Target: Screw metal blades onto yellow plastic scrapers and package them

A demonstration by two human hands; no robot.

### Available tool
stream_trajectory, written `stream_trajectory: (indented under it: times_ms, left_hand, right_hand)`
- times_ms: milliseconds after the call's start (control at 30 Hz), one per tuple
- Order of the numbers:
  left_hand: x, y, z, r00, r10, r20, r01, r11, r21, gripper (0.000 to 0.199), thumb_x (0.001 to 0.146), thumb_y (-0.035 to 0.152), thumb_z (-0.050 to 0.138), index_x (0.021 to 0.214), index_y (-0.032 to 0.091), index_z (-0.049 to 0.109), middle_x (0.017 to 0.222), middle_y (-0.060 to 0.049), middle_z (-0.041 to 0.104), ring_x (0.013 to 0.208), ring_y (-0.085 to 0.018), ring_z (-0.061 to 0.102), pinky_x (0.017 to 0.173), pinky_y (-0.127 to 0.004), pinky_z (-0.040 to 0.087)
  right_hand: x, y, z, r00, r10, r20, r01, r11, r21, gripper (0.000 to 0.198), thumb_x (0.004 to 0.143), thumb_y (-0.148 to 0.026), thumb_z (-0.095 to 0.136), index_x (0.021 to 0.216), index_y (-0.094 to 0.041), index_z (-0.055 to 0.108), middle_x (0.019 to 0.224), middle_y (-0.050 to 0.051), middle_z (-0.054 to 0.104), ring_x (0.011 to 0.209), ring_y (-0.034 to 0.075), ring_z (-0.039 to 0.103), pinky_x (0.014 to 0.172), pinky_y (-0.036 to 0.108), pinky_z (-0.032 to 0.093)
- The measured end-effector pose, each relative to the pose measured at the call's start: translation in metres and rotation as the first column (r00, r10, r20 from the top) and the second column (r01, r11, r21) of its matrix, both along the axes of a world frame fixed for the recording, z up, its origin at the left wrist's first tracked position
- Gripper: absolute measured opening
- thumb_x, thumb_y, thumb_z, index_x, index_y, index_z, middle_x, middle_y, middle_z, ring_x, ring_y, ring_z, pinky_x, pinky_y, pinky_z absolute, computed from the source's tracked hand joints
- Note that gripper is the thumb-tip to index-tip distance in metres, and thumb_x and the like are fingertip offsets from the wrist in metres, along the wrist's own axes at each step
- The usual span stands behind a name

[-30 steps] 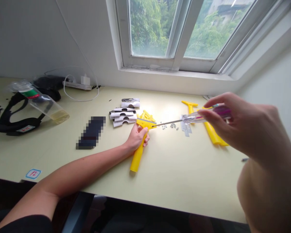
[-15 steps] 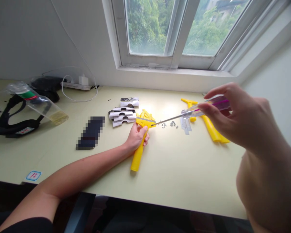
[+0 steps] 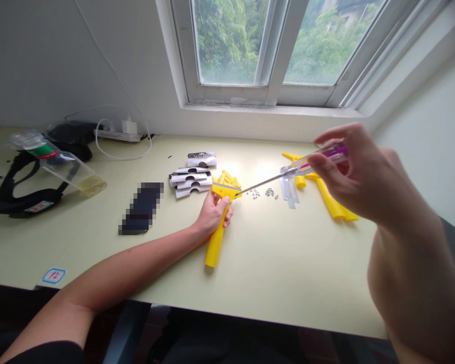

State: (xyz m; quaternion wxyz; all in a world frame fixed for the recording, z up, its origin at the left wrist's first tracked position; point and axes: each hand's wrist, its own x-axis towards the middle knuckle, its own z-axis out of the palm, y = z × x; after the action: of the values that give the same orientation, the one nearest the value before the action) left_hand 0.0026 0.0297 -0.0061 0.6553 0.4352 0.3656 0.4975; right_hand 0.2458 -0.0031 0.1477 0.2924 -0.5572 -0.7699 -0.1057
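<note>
Left hand [image 3: 212,215] grips yellow scraper [image 3: 214,245]; right hand [image 3: 367,177] grasps screwdriver [image 3: 293,167], tip at left hand's two o'clock. Slanted push could skid tip into your thumb.

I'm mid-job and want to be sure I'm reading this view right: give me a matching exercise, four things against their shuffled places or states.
1. screwdriver
2. yellow tool with grey edge strip
3. small metal parts
4. clear bottle

A. scattered loose on the desk
B. gripped by the left hand
C. tilted, green-and-red label
D. held in the right hand

Pairs: 1-D, 2-B, 3-A, 4-C
</note>
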Motion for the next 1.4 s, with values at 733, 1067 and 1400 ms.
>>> stream_trajectory:
  times_ms: [733,1067,1400]
  left_hand:
    - [0.0,0.0,0.002,1.0,-0.004,-0.021,0.004,1.0,-0.001,0.038,0.081,0.035,0.065,0.108,0.023,0.04,0.074,0.007,0.049,0.044,-0.005,0.042,0.033,-0.016,0.034]
    - [0.0,0.001,0.002,1.0,0.022,-0.009,-0.022,1.0,-0.007,0.041,0.078,0.035,0.068,0.106,0.024,0.041,0.078,0.006,0.05,0.044,-0.004,0.043,0.032,-0.015,0.033]
    - [0.0,0.001,0.002,1.0,0.024,-0.016,-0.024,1.0,0.002,0.04,0.078,0.034,0.069,0.106,0.023,0.043,0.087,0.003,0.055,0.044,-0.003,0.045,0.032,-0.016,0.033]
  right_hand:
    - [-0.004,-0.004,0.003,0.996,0.056,0.075,-0.058,0.998,0.034,0.051,0.089,-0.051,0.051,0.129,-0.02,0.053,0.092,0.008,0.07,0.078,0.024,0.068,0.068,0.036,0.052]
    - [0.006,0.0,0.003,0.995,0.092,0.047,-0.086,0.99,-0.112,0.055,0.087,-0.058,0.051,0.134,-0.029,0.049,0.094,0.004,0.071,0.076,0.023,0.069,0.068,0.036,0.053]
    - [0.007,0.0,0.006,0.996,0.085,0.041,-0.079,0.989,-0.127,0.055,0.083,-0.059,0.056,0.129,-0.028,0.052,0.099,0.005,0.071,0.072,0.023,0.068,0.065,0.037,0.053]
